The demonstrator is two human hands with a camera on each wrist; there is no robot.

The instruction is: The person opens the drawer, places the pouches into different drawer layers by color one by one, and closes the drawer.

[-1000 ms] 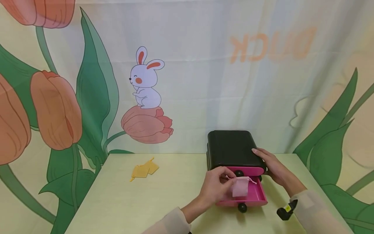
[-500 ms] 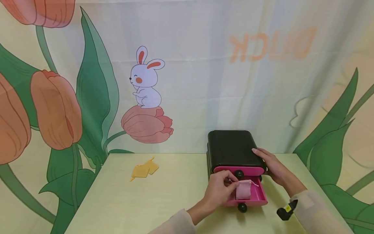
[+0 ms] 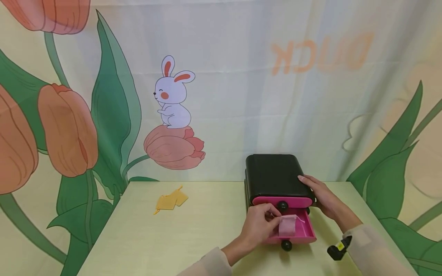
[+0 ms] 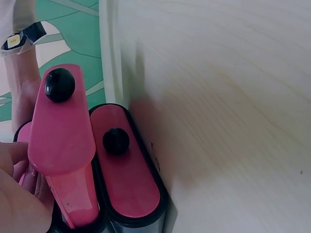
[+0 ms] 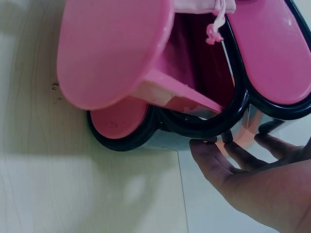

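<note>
A black drawer unit (image 3: 276,176) with pink fronts stands on the table, its middle drawer (image 3: 307,230) pulled out. My left hand (image 3: 259,226) pinches a small pink drawstring pouch (image 3: 287,225) by its upper left corner, low in that drawer. Whether the pouch touches the drawer floor I cannot tell. Its knotted cord (image 5: 218,24) hangs over the drawer opening in the right wrist view. Fingers extended, my right hand (image 3: 326,199) rests against the unit's right side, one digit reaching the top edge. In the left wrist view the drawer front hides the pouch.
Two yellow drawstring pouches (image 3: 169,201) lie overlapping at the table's back left. A black round knob (image 3: 286,245) juts from the open drawer's front. The top drawer (image 3: 300,202) and bottom drawer (image 4: 126,179) are closed. A patterned curtain (image 3: 221,96) hangs behind the table.
My left hand has moved a little right and down, lowering the pink pouch from above the drawer into it. The right hand keeps its place on the unit.
</note>
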